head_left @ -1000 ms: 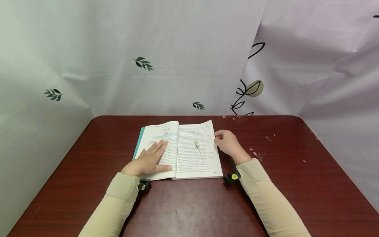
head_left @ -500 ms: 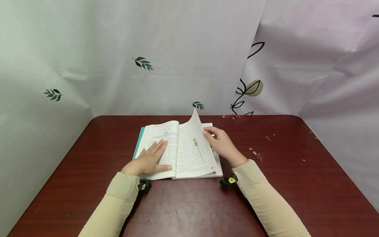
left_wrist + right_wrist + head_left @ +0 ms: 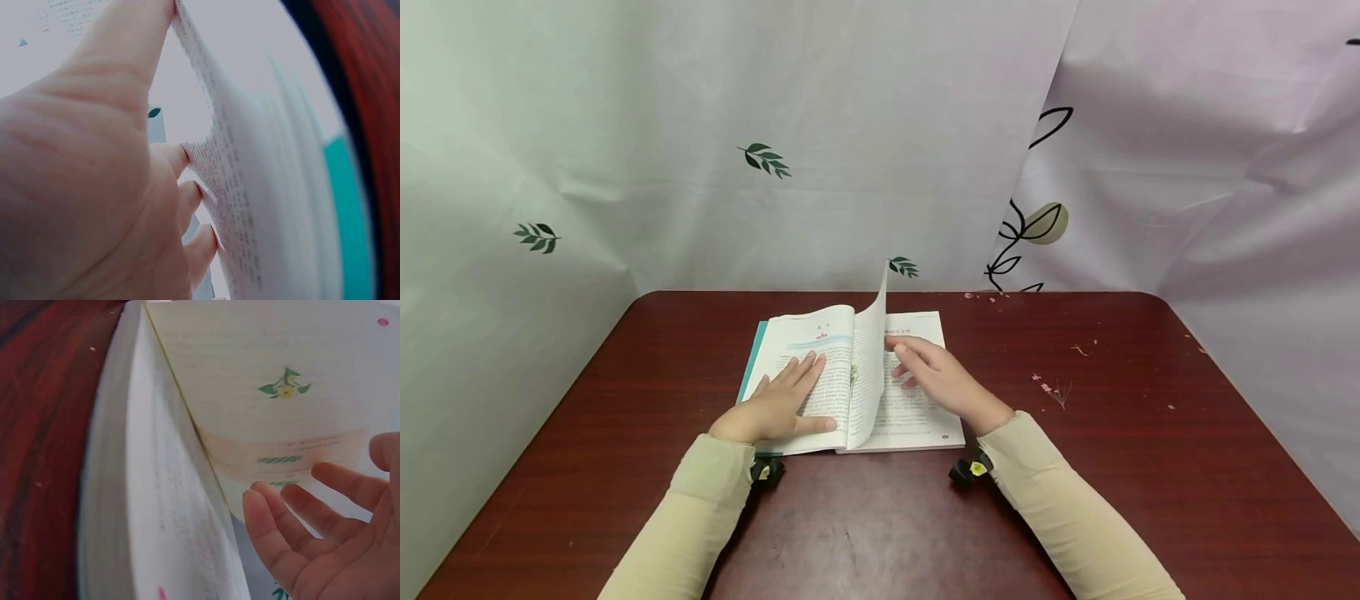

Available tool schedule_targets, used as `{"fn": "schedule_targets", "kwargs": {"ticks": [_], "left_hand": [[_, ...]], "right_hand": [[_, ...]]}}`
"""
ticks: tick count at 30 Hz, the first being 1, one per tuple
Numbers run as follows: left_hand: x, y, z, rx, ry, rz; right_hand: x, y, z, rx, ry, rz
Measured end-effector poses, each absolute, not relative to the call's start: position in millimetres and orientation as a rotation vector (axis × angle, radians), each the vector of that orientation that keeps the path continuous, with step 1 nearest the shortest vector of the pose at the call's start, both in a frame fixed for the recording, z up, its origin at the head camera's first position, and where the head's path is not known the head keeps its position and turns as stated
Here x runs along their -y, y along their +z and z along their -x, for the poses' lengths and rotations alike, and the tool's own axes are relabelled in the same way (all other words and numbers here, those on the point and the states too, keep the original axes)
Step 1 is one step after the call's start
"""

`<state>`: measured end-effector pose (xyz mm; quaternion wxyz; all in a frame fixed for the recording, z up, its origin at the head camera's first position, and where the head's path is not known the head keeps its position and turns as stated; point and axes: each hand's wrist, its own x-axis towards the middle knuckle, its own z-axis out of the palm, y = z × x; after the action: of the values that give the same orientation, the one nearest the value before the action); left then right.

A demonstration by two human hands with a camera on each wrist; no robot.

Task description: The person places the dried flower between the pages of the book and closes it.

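Observation:
An open book (image 3: 917,429) with a teal cover edge lies on the table. My left hand (image 3: 775,408) rests flat on its left page, fingers spread; the left wrist view shows the fingertips against the printed paper. One page (image 3: 870,367) stands nearly upright from the spine, curving to the left. My right hand (image 3: 943,383) is just right of this page, its fingers loosely bent at the page's back side. In the right wrist view nothing is pinched between those fingers. A small dried flower sprig (image 3: 853,375) shows partly near the spine, mostly hidden by the raised page.
The dark red wooden table (image 3: 880,517) extends around the book. Pink petals and a thin stem (image 3: 1060,393) lie to the right, with more scraps toward the back. A pale curtain (image 3: 880,167) with leaf prints hangs behind.
The right page, lying nearly flat earlier, has risen and swung left to near upright with the sprig. My right hand has moved left and no longer pinches its edge. The left hand stays put.

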<state>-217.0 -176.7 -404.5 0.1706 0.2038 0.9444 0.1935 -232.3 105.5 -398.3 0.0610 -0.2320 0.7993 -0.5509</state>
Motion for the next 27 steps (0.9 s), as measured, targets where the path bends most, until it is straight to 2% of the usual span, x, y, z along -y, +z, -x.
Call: {"fn": "schedule_targets", "kwargs": {"ticks": [11,18,27], "left_hand": [[176,-407,219,-2.68,0.547,-0.563],[179,-414,220,-2.677,0.52,-0.563],[173,-401,212,-2.727,0.556,-0.612]], "right_hand": [[-89,-413,226,-2.299,-1.515,0.851],[-78,-418,221,-2.376,-1.348,0.859],[-73,-420,221,-2.475,-1.186,0.957]]}}
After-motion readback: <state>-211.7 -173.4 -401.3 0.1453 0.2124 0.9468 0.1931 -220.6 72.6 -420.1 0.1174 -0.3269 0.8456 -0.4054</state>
